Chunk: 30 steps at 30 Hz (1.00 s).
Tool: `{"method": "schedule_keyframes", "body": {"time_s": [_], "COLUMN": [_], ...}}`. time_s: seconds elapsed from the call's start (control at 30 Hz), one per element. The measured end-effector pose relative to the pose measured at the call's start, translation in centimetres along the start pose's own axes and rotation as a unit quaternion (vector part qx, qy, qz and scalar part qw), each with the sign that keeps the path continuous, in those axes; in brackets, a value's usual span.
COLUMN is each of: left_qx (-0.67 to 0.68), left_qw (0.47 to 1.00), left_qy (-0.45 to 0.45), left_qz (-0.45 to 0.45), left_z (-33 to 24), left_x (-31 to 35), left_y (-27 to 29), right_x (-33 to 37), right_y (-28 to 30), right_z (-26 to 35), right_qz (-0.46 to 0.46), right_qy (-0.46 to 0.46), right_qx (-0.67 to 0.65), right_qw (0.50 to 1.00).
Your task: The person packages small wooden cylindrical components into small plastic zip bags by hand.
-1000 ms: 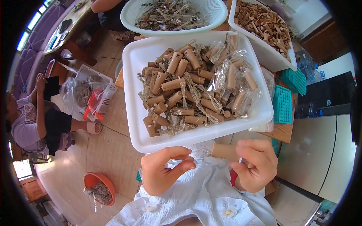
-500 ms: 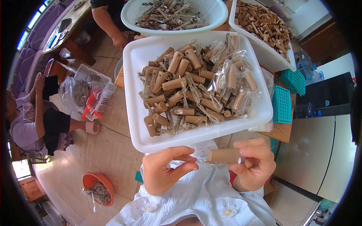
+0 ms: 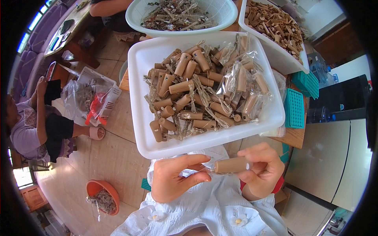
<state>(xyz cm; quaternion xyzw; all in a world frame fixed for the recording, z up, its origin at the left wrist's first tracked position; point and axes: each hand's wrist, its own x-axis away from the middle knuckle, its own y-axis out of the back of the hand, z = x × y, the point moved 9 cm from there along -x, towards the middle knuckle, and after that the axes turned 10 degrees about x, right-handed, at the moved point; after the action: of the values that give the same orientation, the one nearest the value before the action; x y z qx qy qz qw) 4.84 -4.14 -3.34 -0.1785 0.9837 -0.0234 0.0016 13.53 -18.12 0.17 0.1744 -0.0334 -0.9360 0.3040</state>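
A tan cardboard-coloured cylinder [image 3: 231, 165] lies level in front of my chest, just below the near rim of a white tray [image 3: 210, 142]. The thumb and fingers of my right hand [image 3: 263, 170] are closed on its right end, where a small white spot shows. Clear plastic film [image 3: 209, 166] shows at the left end of the cylinder. My left hand [image 3: 177, 177] has its thumb and fingers curved around that film; its far fingers are partly hidden. Inside the tray are several similar cylinders [image 3: 182, 87] with dry twine-like bundles, some in clear plastic bags [image 3: 241, 80].
Behind the tray stand a pale basin [image 3: 134, 17] of tangled pieces and a white bin [image 3: 252, 31] of tan parts. Teal baskets [image 3: 294, 108] are at the right. On the floor at left are an orange bucket [image 3: 112, 196] and a white crate [image 3: 112, 98]. A person [image 3: 35, 126] sits at far left.
My right hand and the cylinder have shifted slightly left, and my left fingers have come nearer to its end. Another person's forearm at the top has drawn back from the lower spot.
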Motion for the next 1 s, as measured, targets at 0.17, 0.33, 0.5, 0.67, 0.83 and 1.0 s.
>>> {"method": "schedule_keyframes", "body": {"time_s": [0.17, 0.33, 0.5, 0.67, 0.83, 1.0], "left_qx": [0.019, 0.047, -0.023, 0.031, 0.036, 0.001], "left_qw": [1.000, 0.999, 0.999, 0.998, 0.999, 0.995], "left_qy": [-0.016, 0.004, -0.010, 0.017, -0.023, -0.069], "left_qz": [0.011, 0.010, 0.046, 0.058, 0.022, 0.066], "left_z": [-0.5, 0.4, 0.1, 0.4, 0.2, -1.1], "left_x": [-0.1, -0.1, -0.5, -0.7, -0.8, -0.7], "left_y": [-0.2, -0.3, -0.7, -1.0, -0.8, -1.1], "right_x": [0.1, -0.1, -0.2, -0.4, -0.7, -1.3], "right_y": [0.4, 0.3, -0.4, -0.1, -0.7, -1.5], "right_z": [-0.3, -0.4, -0.8, -0.5, -0.2, 1.2], "right_qz": [-0.015, 0.020, 0.029, 0.016, 0.066, 0.084], "right_qy": [-0.029, -0.039, -0.047, -0.040, -0.037, 0.006], "right_qx": [-0.027, 0.025, -0.001, 0.045, 0.138, 0.206], "right_qw": [0.999, 0.999, 0.998, 0.998, 0.988, 0.975]}}
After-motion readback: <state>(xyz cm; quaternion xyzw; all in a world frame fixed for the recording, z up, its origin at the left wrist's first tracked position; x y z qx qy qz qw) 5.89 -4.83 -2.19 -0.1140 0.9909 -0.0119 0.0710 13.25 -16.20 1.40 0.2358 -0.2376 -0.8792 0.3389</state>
